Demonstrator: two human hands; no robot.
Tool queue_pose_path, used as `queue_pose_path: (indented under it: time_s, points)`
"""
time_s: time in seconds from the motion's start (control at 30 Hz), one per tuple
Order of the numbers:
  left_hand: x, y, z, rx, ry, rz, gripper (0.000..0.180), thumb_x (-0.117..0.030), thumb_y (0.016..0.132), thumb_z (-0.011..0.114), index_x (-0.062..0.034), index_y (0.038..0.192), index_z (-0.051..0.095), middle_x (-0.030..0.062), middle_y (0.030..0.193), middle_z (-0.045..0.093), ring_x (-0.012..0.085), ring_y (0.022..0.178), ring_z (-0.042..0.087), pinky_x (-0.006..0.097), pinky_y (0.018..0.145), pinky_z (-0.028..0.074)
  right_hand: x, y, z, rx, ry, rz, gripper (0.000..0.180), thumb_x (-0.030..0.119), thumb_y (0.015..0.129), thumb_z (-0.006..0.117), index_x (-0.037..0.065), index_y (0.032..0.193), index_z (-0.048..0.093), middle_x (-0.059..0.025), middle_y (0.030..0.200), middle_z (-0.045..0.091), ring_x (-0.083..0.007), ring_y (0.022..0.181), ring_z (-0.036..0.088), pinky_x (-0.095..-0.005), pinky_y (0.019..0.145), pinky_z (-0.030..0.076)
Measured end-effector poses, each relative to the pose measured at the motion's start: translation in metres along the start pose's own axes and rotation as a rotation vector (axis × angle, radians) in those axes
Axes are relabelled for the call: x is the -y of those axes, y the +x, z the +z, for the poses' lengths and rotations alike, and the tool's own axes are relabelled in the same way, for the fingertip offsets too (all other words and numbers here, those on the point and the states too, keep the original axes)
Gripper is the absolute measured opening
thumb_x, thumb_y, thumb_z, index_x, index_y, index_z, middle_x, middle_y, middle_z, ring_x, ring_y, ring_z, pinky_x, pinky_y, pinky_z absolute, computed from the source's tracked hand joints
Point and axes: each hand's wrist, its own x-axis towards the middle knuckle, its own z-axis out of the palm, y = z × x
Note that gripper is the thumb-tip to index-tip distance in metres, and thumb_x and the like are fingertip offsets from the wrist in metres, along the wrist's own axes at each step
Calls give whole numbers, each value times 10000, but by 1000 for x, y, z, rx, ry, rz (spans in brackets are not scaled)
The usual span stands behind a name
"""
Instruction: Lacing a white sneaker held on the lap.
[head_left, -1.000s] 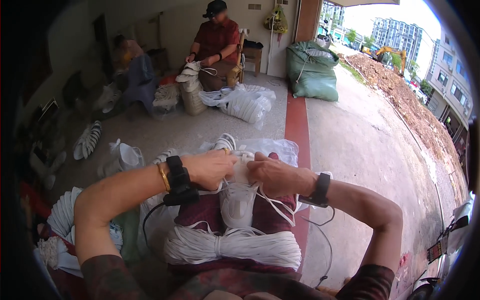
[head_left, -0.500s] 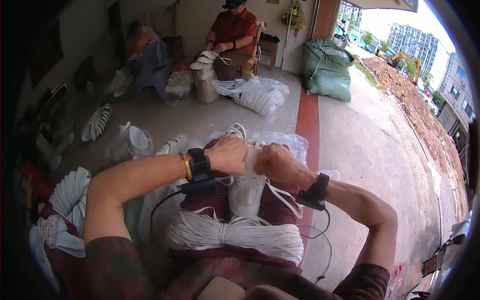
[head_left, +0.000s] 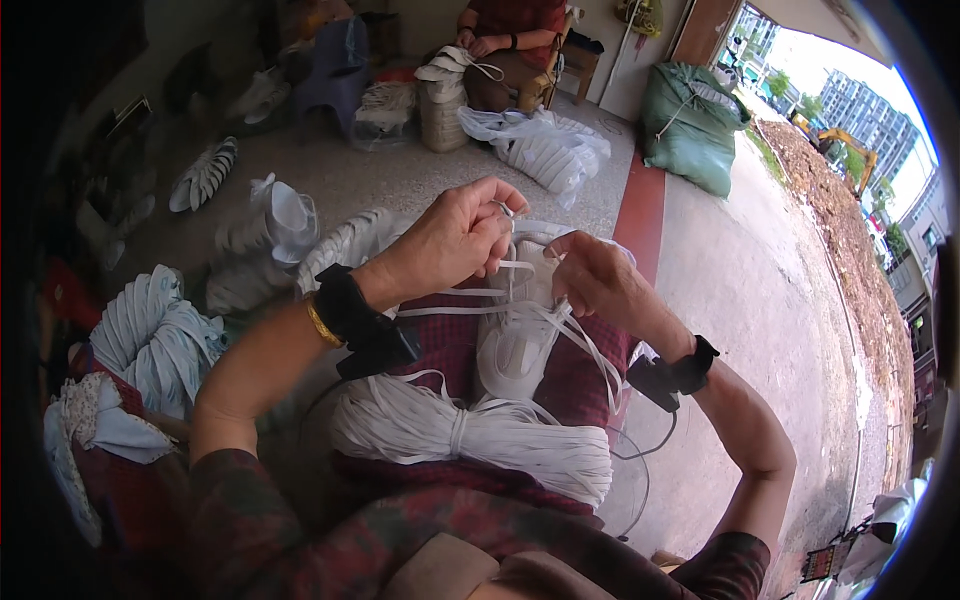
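Observation:
A white lace-up shoe (head_left: 515,345) lies on my lap, toe toward me, with loose white shoelaces (head_left: 590,350) trailing to both sides. Above its far left edge, my left hand (head_left: 455,240) is closed in a pinch on a white shoelace, raised off the shoe. At the right side of the shoe's opening, my right hand (head_left: 610,285) has its fingers curled and pressed together; what they hold is hidden. A tied bundle of white shoelaces (head_left: 480,435) lies across my lap, nearer to me than the toe.
Stacked white shoe pieces (head_left: 155,330) lie at my left, beside patterned cloth (head_left: 100,430). Ahead are a plastic bag of white shoe pieces (head_left: 550,150), a purple chair (head_left: 335,75) and a seated person (head_left: 510,45) handling shoe pieces. A green sack (head_left: 690,125) stands at the far right.
My left hand has lifted off the shoe and its fingers have turned upward. My right hand has shifted slightly right and toward me. The view has tipped downward, and more lace now stretches left.

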Motion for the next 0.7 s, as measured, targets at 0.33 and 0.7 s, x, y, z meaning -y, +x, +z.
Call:
queue_pose_path:
  time_s: [0.33, 0.7]
  points:
    - [45, -54, -26, -173, 139, -11, 167, -101, 991, 616, -10, 1065, 735, -36, 773, 634, 13, 644, 529, 187, 578, 435, -11, 3, 4, -31, -567, -349, 108, 16, 799, 674, 7, 890, 731, -172, 820, 701, -370, 684, 672, -418, 645, 534]
    - [84, -66, -14, -207, 168, 71, 129, -5, 956, 612, 46, 1017, 713, 64, 934, 709, 83, 842, 662, 228, 732, 520, -7, 22, 9, 103, -920, -78, 114, 80, 785, 671, 3, 703, 691, -181, 649, 631, -292, 620, 677, -414, 603, 522]
